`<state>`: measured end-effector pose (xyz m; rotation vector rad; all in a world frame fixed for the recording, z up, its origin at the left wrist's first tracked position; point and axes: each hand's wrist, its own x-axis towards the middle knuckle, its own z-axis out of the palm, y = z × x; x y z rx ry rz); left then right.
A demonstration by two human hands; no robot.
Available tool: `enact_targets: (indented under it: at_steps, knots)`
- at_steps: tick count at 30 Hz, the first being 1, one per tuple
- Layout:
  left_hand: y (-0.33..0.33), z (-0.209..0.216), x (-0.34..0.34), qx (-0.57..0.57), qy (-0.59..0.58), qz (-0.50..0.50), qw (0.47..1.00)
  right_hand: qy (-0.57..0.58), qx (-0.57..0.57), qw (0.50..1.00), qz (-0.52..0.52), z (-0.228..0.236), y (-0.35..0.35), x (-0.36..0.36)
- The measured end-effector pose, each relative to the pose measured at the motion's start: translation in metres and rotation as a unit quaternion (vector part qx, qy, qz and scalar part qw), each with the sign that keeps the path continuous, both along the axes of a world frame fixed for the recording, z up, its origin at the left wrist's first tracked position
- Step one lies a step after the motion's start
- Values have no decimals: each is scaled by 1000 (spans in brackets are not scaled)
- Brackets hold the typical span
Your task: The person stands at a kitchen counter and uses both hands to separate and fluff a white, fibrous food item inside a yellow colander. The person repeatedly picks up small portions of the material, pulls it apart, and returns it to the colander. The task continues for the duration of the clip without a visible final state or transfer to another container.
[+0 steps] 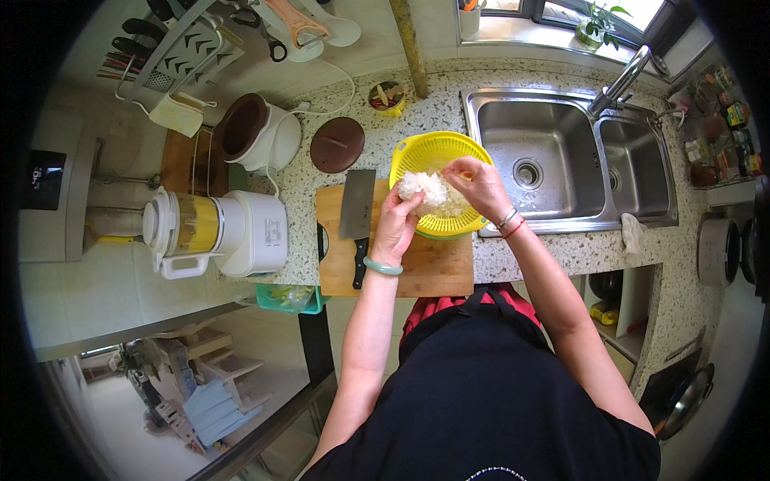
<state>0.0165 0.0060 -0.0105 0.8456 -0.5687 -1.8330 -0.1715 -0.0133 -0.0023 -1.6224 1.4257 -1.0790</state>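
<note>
In my left hand (393, 228) sits a ruffled white clump that looks like white fungus (423, 187), gripped between thumb and fingers over the left side of a yellow colander (407, 146). My right hand (481, 188) is just right of the clump, above the colander, its fingertips pinched together. Whatever those fingertips hold is too small to make out. Pale pieces (455, 204) lie inside the colander, partly hidden by both hands. The colander stands on a wooden cutting board (437, 268), over a greenish rim. A cleaver (358, 204) with a black handle lies left of it.
A double steel sink (536, 136) with a faucet (622, 80) is on the right. At the left stand a white blender (253, 232) and a white cooker with a brown inner pot (241, 128). A brown lid (337, 145) and a small yellow cup (388, 98) are behind the board.
</note>
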Motion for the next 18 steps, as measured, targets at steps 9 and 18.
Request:
enact_targets:
  at_steps: [9,18]
  knots:
    - [-4,4,-8,-21,-11,-21,1000,-86,42,994,50,14,3,0]
    - [-12,1,-7,-64,-105,-13,992,13,-57,995,78,19,-1,1]
